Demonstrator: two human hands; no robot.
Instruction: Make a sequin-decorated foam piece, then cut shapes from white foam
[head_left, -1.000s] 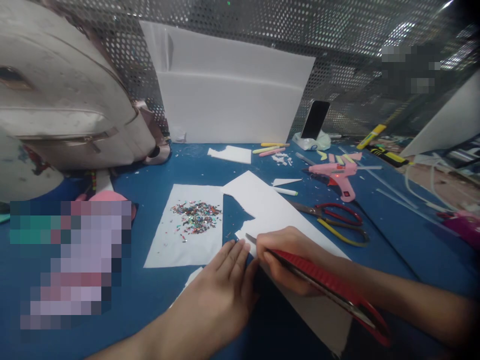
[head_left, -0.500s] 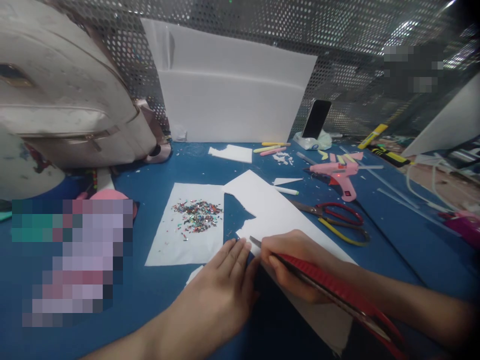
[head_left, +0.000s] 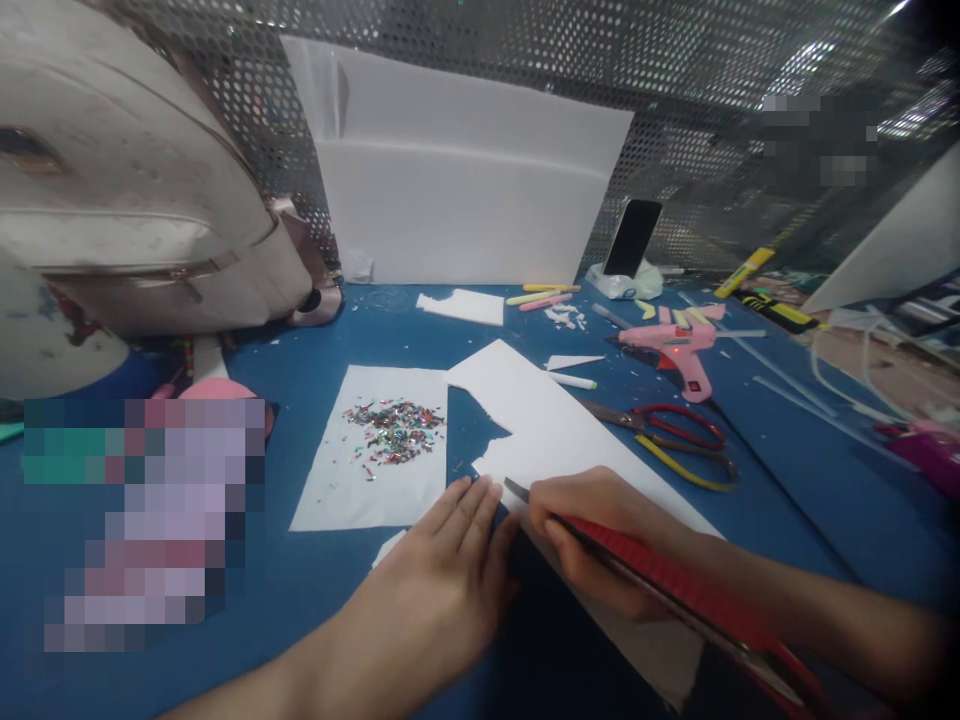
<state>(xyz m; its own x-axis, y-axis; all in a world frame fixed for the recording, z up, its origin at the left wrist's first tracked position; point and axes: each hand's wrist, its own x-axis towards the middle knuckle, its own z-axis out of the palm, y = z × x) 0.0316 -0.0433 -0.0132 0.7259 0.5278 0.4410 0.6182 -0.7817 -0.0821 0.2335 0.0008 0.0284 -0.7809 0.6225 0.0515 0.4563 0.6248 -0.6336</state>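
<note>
A white foam board (head_left: 551, 425) with a ragged notch in its left edge lies on the blue table. My left hand (head_left: 446, 570) rests flat near the board's lower left corner, its outstretched fingertips touching the edge. In my right hand (head_left: 592, 515) is a red utility knife (head_left: 675, 580), gripped like a pen. Its bare blade points up and left, just right of my left fingertips, at the board's surface. Whether the tip has gone into the board I cannot tell. Left of the board, a white paper sheet (head_left: 322, 495) carries a pile of shiny coloured confetti (head_left: 401, 432).
Right of the board lie scissors (head_left: 679, 425) with red and yellow handles and a pink glue gun (head_left: 671, 345). A phone (head_left: 634, 237) leans at the back beside a large upright white board (head_left: 472, 190). A pale backpack (head_left: 150, 200) stands left.
My right hand and the knife have shifted slightly right and down, drawing the blade a little away from my left fingertips. My left hand stays in place.
</note>
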